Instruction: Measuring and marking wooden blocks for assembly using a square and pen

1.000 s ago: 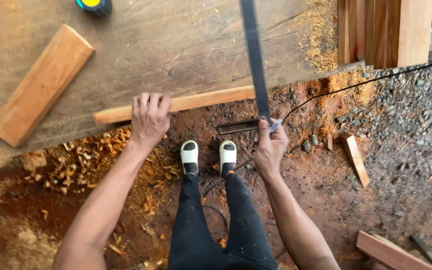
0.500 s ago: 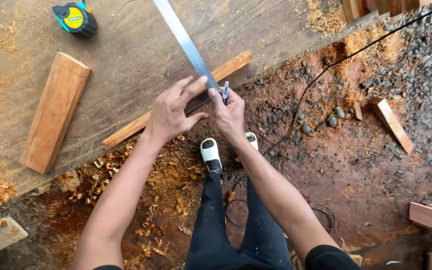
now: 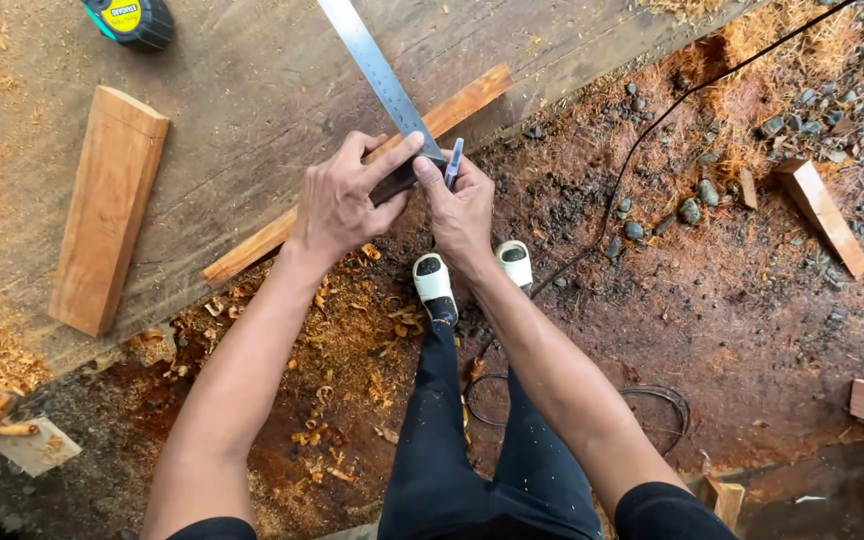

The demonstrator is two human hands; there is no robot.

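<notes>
1. Steel square blade [image 3: 377, 72], flat, bright and narrow, runs diagonally up the counter [image 3: 252, 120] from the hands toward the top edge of the view; its dark stock sits at the lower end, right at the counter's near edge, mostly hidden under the fingers.
2. Left hand [image 3: 337, 205] is clamped over that stock, fingers curled round it and the index finger stretched onto the blade's base, pinning it down on the long wood strip [image 3: 352, 180].
3. Right hand [image 3: 462, 205] is pressed in beside the left one, thumb and fingers pinched on a slim pen [image 3: 453, 163] held upright against the blade's edge.
4. That strip is thin, reddish and straight-edged, lying slantwise along the counter's front edge and passing under both hands.
5. Counter surface is a broad grey weathered plank, rough-grained and dusted with sawdust.
6. A thick rectangular wood block [image 3: 107, 225], smooth-faced and orange-brown, lies well to the left of the hands.
7. A rounded yellow-and-black tape measure [image 3: 132, 20] sits at the top left, well apart.
8. Below, curly wood shavings [image 3: 352, 340] litter the red earth around white-toed shoes [image 3: 432, 280], and a black cable [image 3: 632, 160] snakes across gravel to the right.
</notes>
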